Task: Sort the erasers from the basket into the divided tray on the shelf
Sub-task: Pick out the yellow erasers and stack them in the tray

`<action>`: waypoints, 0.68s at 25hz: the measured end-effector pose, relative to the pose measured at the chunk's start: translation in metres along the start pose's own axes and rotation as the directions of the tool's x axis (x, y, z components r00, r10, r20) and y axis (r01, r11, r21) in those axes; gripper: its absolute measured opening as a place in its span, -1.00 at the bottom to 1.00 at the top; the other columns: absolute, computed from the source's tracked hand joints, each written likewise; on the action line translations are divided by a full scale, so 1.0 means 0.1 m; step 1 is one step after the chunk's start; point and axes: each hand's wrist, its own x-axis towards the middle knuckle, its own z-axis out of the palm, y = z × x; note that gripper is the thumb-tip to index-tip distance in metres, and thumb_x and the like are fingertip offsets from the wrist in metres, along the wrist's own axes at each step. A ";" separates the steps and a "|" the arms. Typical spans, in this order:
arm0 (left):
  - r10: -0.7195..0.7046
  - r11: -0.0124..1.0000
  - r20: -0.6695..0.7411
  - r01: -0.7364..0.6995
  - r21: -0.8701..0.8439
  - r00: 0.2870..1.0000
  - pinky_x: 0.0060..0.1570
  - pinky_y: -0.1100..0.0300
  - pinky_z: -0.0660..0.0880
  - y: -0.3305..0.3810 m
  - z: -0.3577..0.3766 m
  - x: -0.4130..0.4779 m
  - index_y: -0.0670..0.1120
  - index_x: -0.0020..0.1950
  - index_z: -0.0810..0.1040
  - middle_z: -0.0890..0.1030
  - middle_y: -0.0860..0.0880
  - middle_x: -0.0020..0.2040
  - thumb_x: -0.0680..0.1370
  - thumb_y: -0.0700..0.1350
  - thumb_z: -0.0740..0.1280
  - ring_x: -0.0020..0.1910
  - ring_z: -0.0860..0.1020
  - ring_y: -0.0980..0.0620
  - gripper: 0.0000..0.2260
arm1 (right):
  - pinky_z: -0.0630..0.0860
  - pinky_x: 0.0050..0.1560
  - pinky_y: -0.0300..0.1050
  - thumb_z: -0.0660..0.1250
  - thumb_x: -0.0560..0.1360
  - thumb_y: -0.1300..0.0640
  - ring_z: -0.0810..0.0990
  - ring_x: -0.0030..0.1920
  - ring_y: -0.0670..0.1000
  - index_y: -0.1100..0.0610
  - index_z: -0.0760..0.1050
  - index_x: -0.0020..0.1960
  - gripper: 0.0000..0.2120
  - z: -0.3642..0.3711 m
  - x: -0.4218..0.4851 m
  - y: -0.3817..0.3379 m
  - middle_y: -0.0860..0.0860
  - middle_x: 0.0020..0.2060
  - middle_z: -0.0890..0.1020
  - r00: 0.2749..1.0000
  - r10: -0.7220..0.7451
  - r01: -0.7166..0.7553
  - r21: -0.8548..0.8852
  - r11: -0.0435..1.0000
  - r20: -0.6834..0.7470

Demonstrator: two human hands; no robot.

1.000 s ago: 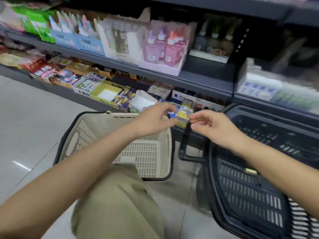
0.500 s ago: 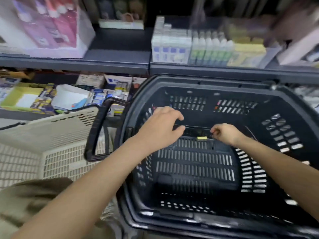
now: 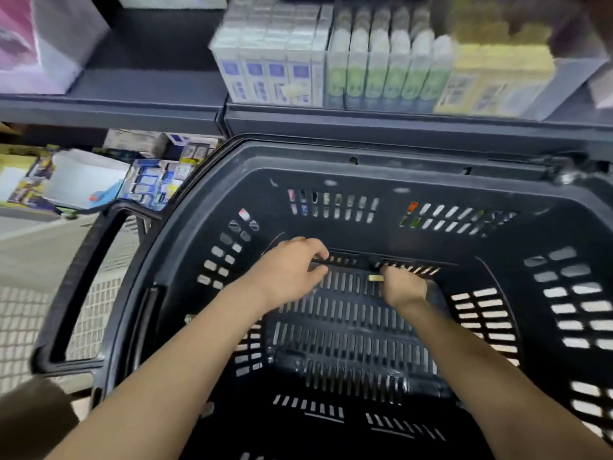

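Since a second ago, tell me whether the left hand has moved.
Yes. The left hand has gone from the shelf tray down into the black basket, reaching its floor's back edge.

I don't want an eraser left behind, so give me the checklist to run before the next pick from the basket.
1. Both hands inside the black basket: ok; the left hand and right hand are at the far end of its floor.
2. Target in reach: ok; a small yellow piece lies at the right hand's fingers.
3. That piece is an eraser: cannot tell, too small.
4. Right hand's grip on it: cannot tell; the fingers are hidden.
5. Left hand free: cannot tell; its fingers are curled.
6. No other erasers left: cannot tell; the hands hide part of the floor.
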 end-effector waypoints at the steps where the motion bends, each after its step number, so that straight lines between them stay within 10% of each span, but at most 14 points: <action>1: -0.018 1.000 0.004 0.018 0.007 1.000 0.21 0.10 0.41 -0.02 0.03 0.01 0.00 0.24 0.48 0.53 -0.01 0.19 0.55 -0.02 0.26 0.15 0.49 0.01 -0.73 | 0.39 -0.18 -0.11 0.21 0.49 0.27 0.62 0.01 0.15 0.08 0.53 0.07 -0.77 0.03 0.01 0.01 0.11 0.00 0.65 1.000 -0.024 0.024 -0.018 1.000 -0.006; 9: -0.214 0.956 0.151 0.239 -0.170 0.965 0.15 0.11 0.46 0.18 0.20 0.03 -0.08 0.25 0.47 0.56 -0.05 0.16 0.53 -0.10 0.33 0.10 0.54 -0.02 -0.70 | 0.32 -0.44 -0.26 0.42 0.44 0.16 0.40 -0.45 -0.07 0.14 0.60 -0.07 -0.91 -0.69 -0.45 -0.27 -0.06 -0.42 0.53 0.913 -0.394 0.241 0.643 0.727 0.103; 17: -0.123 0.771 0.011 0.103 -0.629 0.992 -0.39 0.32 0.52 0.56 -0.21 -0.40 -0.13 0.03 0.52 0.63 -0.05 -0.15 0.56 -0.20 0.28 -0.27 0.61 0.18 -0.92 | 0.45 -0.32 -0.27 0.30 0.53 0.14 0.48 -0.32 -0.10 0.15 0.60 0.07 -0.82 -1.87 -1.22 -0.15 0.06 -0.27 0.58 0.845 -0.534 0.362 0.770 0.525 -0.032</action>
